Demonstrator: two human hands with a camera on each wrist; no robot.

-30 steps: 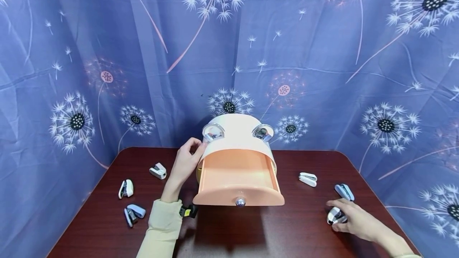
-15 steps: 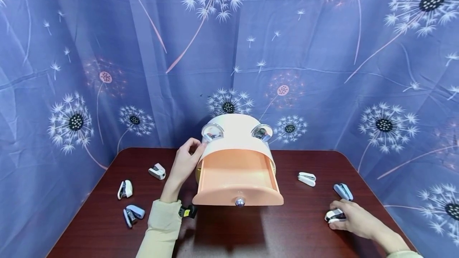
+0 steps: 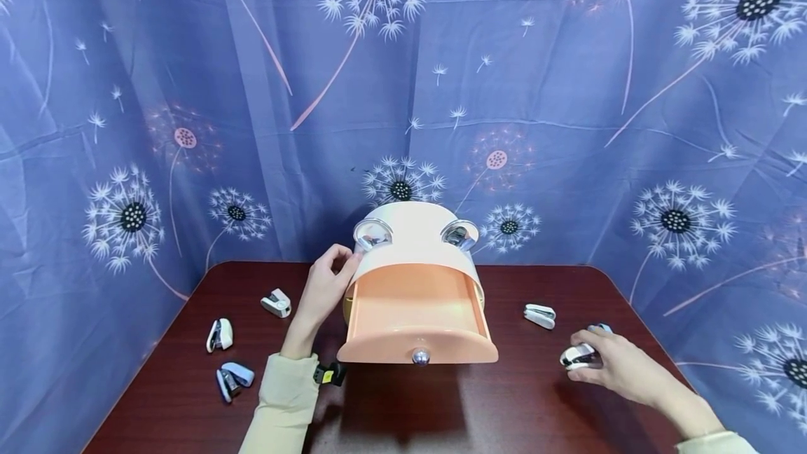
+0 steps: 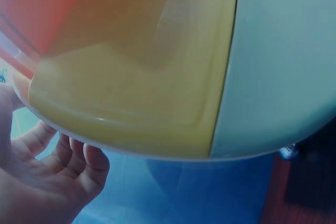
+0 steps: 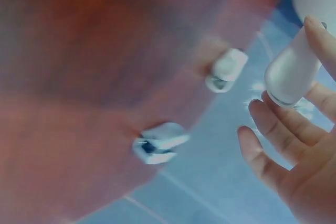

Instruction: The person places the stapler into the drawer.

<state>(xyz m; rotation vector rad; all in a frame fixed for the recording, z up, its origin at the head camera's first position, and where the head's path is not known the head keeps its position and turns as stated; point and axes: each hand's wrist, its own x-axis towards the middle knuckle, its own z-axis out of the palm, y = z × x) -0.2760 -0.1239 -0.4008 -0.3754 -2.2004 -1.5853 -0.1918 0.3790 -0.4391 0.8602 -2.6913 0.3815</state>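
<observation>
right wrist: stapler (image 5: pixel 292 71) aslant down-left

Left grip (image 3: pixel 324 282) raised forward, right grip (image 3: pixel 618 368) well apart, pinching.

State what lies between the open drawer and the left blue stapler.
In the head view, the left arm's pale sleeve and black wrist device lie between drawer and stapler.

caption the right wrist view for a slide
Right hand holding a white stapler, two more staplers on the tabletop.
</observation>
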